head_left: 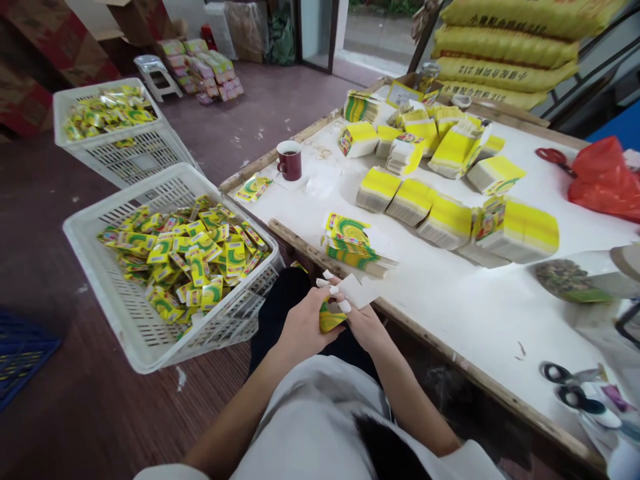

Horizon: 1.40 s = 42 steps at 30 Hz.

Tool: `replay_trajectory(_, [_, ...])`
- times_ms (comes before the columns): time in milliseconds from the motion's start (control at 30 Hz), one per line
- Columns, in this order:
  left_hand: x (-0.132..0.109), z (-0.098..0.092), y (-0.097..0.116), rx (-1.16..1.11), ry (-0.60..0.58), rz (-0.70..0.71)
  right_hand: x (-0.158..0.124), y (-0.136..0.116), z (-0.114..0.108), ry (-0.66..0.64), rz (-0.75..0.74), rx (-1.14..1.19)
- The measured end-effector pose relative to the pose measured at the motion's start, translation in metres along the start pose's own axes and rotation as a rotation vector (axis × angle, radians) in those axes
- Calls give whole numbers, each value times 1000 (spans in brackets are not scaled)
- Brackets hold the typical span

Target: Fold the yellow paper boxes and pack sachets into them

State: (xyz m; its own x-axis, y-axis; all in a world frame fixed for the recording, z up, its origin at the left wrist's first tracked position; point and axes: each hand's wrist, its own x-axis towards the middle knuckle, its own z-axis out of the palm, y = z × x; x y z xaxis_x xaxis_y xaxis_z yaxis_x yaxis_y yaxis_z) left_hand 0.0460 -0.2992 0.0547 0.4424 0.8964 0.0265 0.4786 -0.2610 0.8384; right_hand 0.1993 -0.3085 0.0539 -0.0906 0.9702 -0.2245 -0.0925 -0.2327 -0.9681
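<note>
Between my two hands, over my lap at the table's near edge, is a small yellow and green carton (pixel 330 319) with white flaps standing out at its top. My left hand (pixel 304 323) grips its left side. My right hand (pixel 364 325) has fingers around the right side, by a pale flap (pixel 356 292). White covers show on some fingertips. Just beyond my hands, a fanned stack of flat printed cartons (pixel 347 240) lies on the white table (pixel 440 307). To my left a white plastic crate (pixel 173 360) holds many small yellow-green cartons (pixel 197 257).
Rows of bundled yellow cartons (pixel 445 217) cover the table's far part. A dark red mug (pixel 290 163) stands near the left corner. Scissors (pixel 570 387), a red bag (pixel 605 177) and a clear container (pixel 567 280) lie to the right. Another filled crate (pixel 120 150) stands behind the first.
</note>
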Motion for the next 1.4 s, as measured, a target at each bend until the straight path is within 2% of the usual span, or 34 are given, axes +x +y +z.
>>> replay_trajectory(67, [1,-2,-2,-27,-15,-16,-3,-1,-2,-41,-91,-109])
replay_trajectory(200, [4,4,-10,-66,-46,-3,-8,-2,-3,-111,-320,-524])
replay_trajectory(267, [4,9,-14,-60,9,24,-7,-2,-3,-98,-396,-656])
replay_trajectory(333, [4,10,-17,-21,106,4,-3,-2,-7,-20,-442,-696])
replay_trajectory(433, [5,-1,-17,73,173,-26,1,-2,-16,41,-488,-744])
replay_trajectory(600, [2,-25,-16,62,31,-40,3,-7,-33,-230,-388,-916])
replay_trajectory(733, [-1,-31,-18,35,-49,-37,4,-19,-43,-366,-379,-864])
replay_trajectory(800, [0,-32,-17,47,-67,-9,5,-22,-43,-383,-374,-801])
replay_trajectory(1000, [8,-36,-12,139,-48,21,4,-8,-29,-184,-367,-673])
replay_trajectory(1167, [10,-34,-9,125,-91,9,7,-1,-33,-206,-392,-555])
replay_trajectory(1300, [9,-26,-11,97,-34,-12,12,4,-30,-164,-400,-609])
replay_trajectory(1400, [6,-32,-25,23,22,-50,19,-1,-27,-95,-394,-591])
